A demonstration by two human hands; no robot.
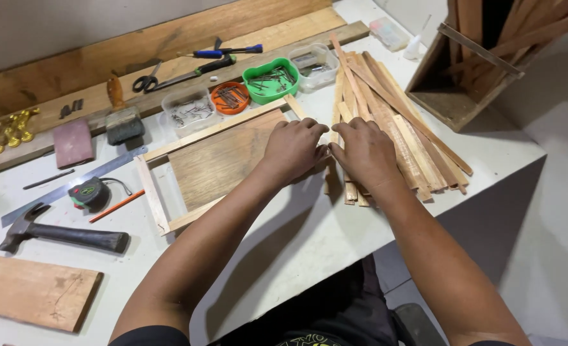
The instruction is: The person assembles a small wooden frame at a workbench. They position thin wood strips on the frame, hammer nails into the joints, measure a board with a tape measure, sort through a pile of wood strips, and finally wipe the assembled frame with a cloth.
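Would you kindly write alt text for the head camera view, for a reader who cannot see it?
Two bare hands, left hand and right hand, rest side by side on the right edge of a wooden frame on a white workbench. A pile of thin wooden strips lies to the right; a hammer, tape measure and tubs of nails lie around.

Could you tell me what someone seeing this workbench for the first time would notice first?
Two bare hands, left hand and right hand, meet at the right edge of a flat wooden panel framed by thin strips, mid-table. Just right of them lies a loose pile of wooden slats. A hammer lies at the left, and a green tub of nails sits behind the panel.
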